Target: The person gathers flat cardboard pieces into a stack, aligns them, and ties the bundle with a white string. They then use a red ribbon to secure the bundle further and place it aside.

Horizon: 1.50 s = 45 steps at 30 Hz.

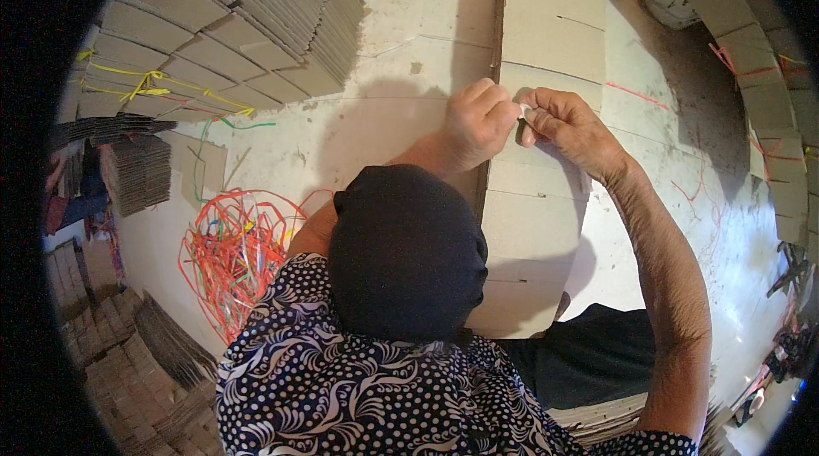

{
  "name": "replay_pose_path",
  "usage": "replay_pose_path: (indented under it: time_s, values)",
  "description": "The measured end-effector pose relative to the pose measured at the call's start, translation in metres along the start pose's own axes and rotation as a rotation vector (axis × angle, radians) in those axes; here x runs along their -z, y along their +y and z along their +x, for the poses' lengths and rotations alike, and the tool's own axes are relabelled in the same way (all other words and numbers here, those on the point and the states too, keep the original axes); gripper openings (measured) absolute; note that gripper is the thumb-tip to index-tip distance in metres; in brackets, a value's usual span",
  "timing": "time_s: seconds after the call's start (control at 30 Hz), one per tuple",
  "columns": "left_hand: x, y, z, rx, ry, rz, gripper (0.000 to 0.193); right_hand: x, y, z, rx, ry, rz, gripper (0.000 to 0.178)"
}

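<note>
My left hand [480, 125] is closed in a fist at the left edge of a long row of tan cardboard pieces [553, 25]. Just across from it, my right hand [572, 132] pinches with thumb and fingers over the top of the row. Between the two hands shows a small piece of thin white strip [524, 110], gripped at both sides. Most of the strip is hidden by my fingers. The cardboard row runs from the far edge of the view down to my dark-clothed leg [597, 355].
Tall cardboard stacks [183, 25] bound with yellow strap [147, 87] stand at the far left. A tangled heap of red strapping [235, 251] lies on the pale floor [409, 46] at left. More tied cardboard bundles [751, 55] line the right side. A loose red strip [636, 96] lies nearby.
</note>
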State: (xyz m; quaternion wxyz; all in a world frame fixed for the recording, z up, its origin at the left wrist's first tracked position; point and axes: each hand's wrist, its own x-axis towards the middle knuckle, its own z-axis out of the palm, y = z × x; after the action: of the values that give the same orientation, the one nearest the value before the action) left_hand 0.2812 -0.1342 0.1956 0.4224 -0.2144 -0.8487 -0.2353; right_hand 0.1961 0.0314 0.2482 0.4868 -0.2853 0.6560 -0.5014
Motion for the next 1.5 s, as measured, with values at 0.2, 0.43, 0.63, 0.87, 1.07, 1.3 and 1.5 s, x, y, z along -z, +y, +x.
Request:
replay_pose_path:
  time_s: [0.2,0.43,0.63,0.87,1.07,1.3,1.5]
  values:
    - [0.011,0.003,-0.003,0.038,-0.002,-0.053,0.010,-0.009,-0.003,-0.002,0.067,0.076,-0.084,0.015]
    - [0.024,0.013,-0.003,0.079,-0.007,-0.019,0.009,-0.013,-0.007,-0.003,0.049,0.153,-0.230,0.014]
    - [0.023,0.019,-0.010,0.190,0.002,0.011,0.011,-0.019,-0.002,-0.001,0.084,0.226,-0.270,0.011]
    - [0.020,0.022,-0.019,0.342,0.020,0.010,0.012,-0.019,-0.005,-0.002,0.095,0.292,-0.406,0.009]
    - [0.012,0.037,-0.028,1.098,0.060,-0.515,0.017,-0.021,0.008,0.000,0.138,0.432,-0.229,0.010]
    - [-0.014,0.033,-0.049,1.044,0.165,-0.878,0.019,-0.022,0.032,0.002,0.142,0.664,0.006,0.018]
    - [0.005,0.031,-0.056,1.567,0.294,-1.375,0.010,-0.048,-0.012,0.012,0.150,0.375,0.029,0.008]
